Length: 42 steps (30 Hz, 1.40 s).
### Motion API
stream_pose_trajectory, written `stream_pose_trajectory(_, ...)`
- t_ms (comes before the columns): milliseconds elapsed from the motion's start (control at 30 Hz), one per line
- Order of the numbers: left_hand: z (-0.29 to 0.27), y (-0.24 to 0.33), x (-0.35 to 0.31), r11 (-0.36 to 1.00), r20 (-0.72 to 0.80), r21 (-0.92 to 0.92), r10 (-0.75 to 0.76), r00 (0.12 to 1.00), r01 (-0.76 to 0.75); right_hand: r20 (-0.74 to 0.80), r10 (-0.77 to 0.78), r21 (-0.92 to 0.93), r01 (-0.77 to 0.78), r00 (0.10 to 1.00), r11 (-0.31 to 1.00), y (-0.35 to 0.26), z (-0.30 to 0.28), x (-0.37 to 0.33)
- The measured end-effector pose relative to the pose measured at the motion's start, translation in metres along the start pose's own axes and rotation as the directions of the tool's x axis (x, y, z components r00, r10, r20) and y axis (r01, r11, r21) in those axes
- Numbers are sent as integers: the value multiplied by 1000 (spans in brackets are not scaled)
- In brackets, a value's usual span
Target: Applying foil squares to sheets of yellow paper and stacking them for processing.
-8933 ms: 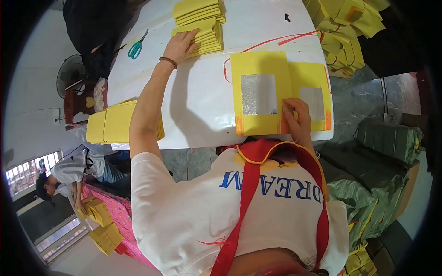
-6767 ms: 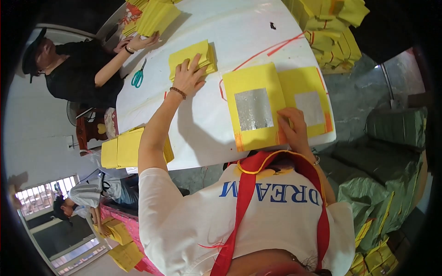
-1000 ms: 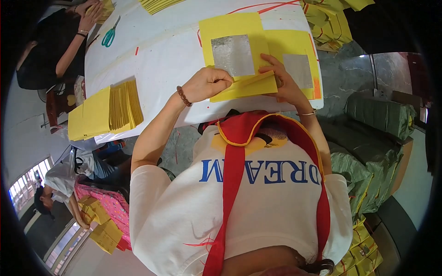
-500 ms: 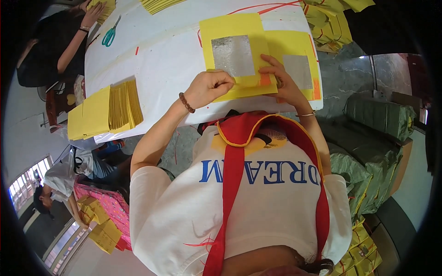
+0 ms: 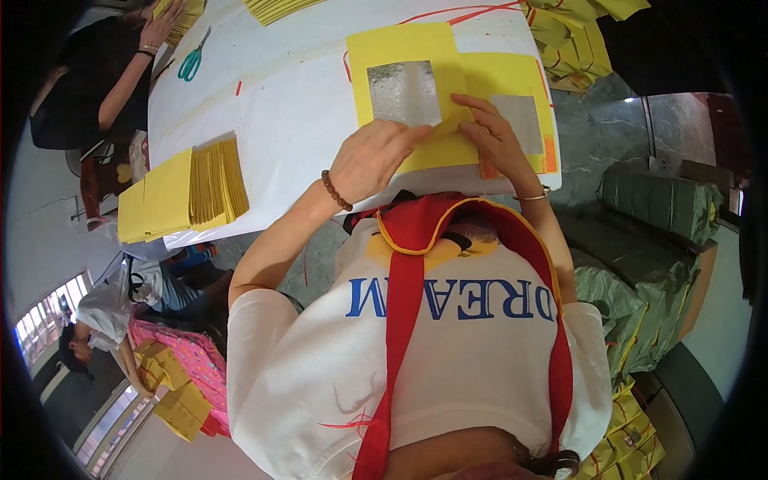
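A yellow paper sheet (image 5: pixel 404 44) with a silver foil square (image 5: pixel 406 88) lies in front of me, its near edge folded up and over. My left hand (image 5: pixel 374 158) has its fingers bunched on that raised fold, just below the foil. At the fold's right end my right hand (image 5: pixel 498 142) grips the paper between thumb and fingers. Under it to the right is another yellow sheet (image 5: pixel 500 72) with a grey-silver square (image 5: pixel 518 120) and an orange strip at its edge.
A stack of folded yellow papers (image 5: pixel 180 192) sits at the table's left corner. Teal scissors (image 5: pixel 191 62) lie farther back. Red ribbon (image 5: pixel 460 14) crosses the far edge. A person's hand (image 5: pixel 158 30) works on yellow papers at far left. Green wrapped bundles (image 5: pixel 656 200) stand at right.
The near edge of the sheet has been turned up farther over itself. My left hand has opened out from a curled shape and slid right along the fold.
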<state>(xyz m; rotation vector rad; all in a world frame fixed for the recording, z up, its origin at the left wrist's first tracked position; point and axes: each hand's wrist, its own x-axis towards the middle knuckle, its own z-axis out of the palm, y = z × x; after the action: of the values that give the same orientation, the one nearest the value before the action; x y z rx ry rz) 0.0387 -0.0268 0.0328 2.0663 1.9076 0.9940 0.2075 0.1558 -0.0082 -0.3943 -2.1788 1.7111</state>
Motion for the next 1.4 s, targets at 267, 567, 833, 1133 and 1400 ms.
stream_pose_trajectory(267, -8, 4, 5, 993, 239, 103, 30, 971, -56, -80, 96, -19, -98, 992, 995, -16, 5, 10)
stream_pose_trajectory(567, -7, -5, 4, 997, 257, 51, 45, 965, -61, -67, 123, -15, -124, 990, 992, -19, 4, 12)
stream_pose_trajectory(833, -4, -11, -2, 995, 64, -8, 101, 993, -101, 14, 185, 266, -182, 983, 947, -11, -4, 7)
stream_pose_trajectory(1133, -2, -11, -4, 989, 119, 22, 143, 983, -147, -6, 191, 261, -182, 982, 948, -4, 2, 9)
stream_pose_trajectory(1400, -4, -9, -3, 993, 182, -3, 119, 976, -121, -24, 191, 245, -179, 981, 953, -7, 2, 8)
